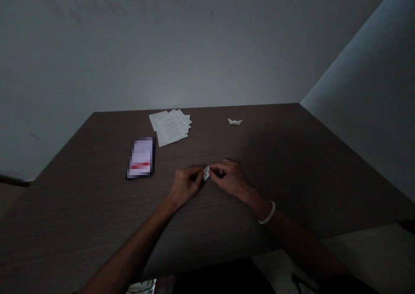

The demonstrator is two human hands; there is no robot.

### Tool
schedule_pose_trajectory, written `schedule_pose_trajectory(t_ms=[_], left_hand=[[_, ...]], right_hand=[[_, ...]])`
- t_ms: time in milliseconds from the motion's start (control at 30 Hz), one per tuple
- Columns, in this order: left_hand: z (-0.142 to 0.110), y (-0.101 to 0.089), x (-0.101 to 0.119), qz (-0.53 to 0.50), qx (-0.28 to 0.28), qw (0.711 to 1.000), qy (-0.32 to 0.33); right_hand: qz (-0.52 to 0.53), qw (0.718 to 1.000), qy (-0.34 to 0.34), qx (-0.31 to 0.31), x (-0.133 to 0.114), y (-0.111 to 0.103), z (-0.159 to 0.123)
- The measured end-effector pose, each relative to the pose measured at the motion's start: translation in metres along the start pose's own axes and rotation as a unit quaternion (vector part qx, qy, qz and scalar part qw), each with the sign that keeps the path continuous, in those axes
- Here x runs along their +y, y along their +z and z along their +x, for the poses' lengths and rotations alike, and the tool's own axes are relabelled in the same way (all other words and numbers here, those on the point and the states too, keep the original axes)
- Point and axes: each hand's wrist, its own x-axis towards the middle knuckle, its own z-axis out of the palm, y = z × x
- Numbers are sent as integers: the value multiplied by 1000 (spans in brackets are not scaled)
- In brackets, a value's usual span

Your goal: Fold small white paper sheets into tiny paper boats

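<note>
A small folded piece of paper (206,173) is held between my two hands, just above or on the table. My left hand (185,184) pinches its left edge between thumb and fingers. On the other side, my right hand (229,176) pinches the right edge the same way, and a pale beaded bracelet circles that wrist. The paper's full shape is partly hidden by the fingertips. Farther back on the right lies a small white paper boat (235,122).
The brown wooden table (97,225) meets a grey wall at its far edge. Several printed paper sheets (170,127) lie fanned in a pile at the back left. Nearer, left of my hands, is a phone (141,158) with a lit, blurred screen.
</note>
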Motion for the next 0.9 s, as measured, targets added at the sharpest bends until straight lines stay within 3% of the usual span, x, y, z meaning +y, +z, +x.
schedule_pose_trajectory(t_ms=[333, 500, 667, 900], left_hand=[[0, 3, -4, 10, 3, 1000, -16], [0, 6, -10, 41, 29, 997, 57], [1, 7, -13, 46, -4, 994, 101], [-1, 7, -17, 47, 6, 986, 158]], right_hand=[[-14, 999, -36, -29, 5, -1, 0], [-30, 997, -58, -46, 9, -3, -1], [-32, 994, -81, -66, 14, -4, -2], [-33, 988, -106, -105, 18, -9, -3]])
